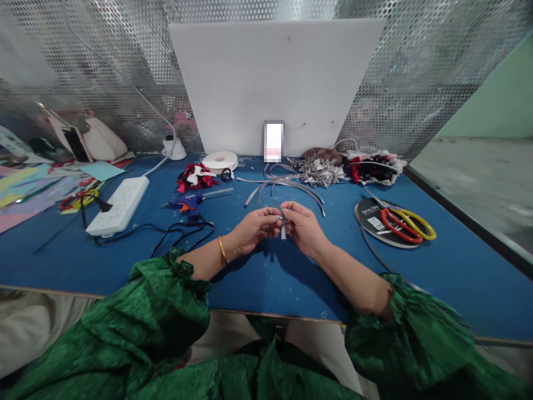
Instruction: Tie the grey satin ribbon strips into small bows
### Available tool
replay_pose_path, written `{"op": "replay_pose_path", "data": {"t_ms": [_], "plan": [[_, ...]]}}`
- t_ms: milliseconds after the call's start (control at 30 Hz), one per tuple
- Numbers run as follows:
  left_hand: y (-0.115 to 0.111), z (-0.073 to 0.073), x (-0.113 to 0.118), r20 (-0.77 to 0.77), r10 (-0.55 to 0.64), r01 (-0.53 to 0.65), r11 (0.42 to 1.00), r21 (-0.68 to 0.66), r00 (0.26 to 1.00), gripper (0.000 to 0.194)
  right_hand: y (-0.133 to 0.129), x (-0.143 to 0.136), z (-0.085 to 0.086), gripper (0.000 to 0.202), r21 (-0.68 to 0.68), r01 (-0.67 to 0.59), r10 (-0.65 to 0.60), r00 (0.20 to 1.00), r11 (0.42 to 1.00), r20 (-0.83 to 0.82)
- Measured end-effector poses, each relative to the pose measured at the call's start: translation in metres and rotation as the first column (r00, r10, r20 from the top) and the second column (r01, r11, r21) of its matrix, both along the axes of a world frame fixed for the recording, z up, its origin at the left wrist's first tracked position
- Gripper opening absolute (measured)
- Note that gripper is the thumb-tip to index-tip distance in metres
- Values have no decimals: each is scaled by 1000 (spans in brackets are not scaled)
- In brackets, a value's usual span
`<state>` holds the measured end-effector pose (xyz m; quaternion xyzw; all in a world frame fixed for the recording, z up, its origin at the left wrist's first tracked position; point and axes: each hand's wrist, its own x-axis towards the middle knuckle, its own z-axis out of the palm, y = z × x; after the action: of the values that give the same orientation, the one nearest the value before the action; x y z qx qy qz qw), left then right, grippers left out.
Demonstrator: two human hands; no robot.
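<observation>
Both my hands meet above the middle of the blue table, pinching a small grey ribbon [283, 232] between them. My left hand [263, 226], below a gold bangle [223, 250], has its thumb and fingers closed on the ribbon's left side. Opposite it, my right hand [303, 226] pinches the right side. One short pale end hangs down between the hands; the rest is mostly hidden by fingers. Just beyond lie loose grey ribbon strips [283, 182] and a pile of grey ribbon bows [320, 171].
Left of my hands are a blue glue gun [189, 204] with its black cord, red and white bows [197, 176], a white ribbon roll [220, 160] and a power strip [119, 208]. To the right, scissors [410, 225] rest on a black spool [370, 214]. A phone [273, 141] leans against a white board [275, 78].
</observation>
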<state>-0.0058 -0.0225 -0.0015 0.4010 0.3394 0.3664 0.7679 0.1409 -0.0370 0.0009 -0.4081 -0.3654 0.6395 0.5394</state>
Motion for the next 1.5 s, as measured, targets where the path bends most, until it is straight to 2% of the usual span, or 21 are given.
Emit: {"op": "replay_pose_path", "data": {"t_ms": [200,367,467,600,800,900,1000,1100,1200,1300,1500], "plan": [[3,3,-1,85,13,-4,994,-105,996,21,1,5,1,25,72,-113,115,993,991,-18],[2,3,0,119,16,-1,992,-128,993,27,1,5,-3,40,116,-191,190,982,975,22],[1,1,0,89,-39,47,995,-91,995,33,0,3,-5,39,143,-177,166,983,974,80],[2,-1,1,64,-51,54,997,-52,997,34,-4,-2,-3,35,134,-140,127,987,981,99],[3,-3,5,6,18,-18,999,-46,1000,38,-7,-11,-3,31,74,-26,20,997,997,78],[3,-4,6,-23,68,-69,997,-31,997,37,-4,-11,-6,30,95,22,-33,993,995,117],[2,-3,5,3,109,-108,994,-34,994,34,1,-6,-8,32,127,-14,-2,993,992,122],[2,-1,4,44,83,-79,993,-88,996,31,3,-2,-9,34,116,-89,78,992,989,98],[2,-1,5,30,56,-53,993,-106,998,30,3,-3,-12,35,144,-77,47,979,987,201],[2,-4,7,-55,94,-98,992,-84,994,30,2,-8,-15,34,172,-45,-20,933,984,359],[3,-11,8,-124,130,-123,990,67,984,31,1,-14,-20,35,218,-22,-90,867,976,490]]}}
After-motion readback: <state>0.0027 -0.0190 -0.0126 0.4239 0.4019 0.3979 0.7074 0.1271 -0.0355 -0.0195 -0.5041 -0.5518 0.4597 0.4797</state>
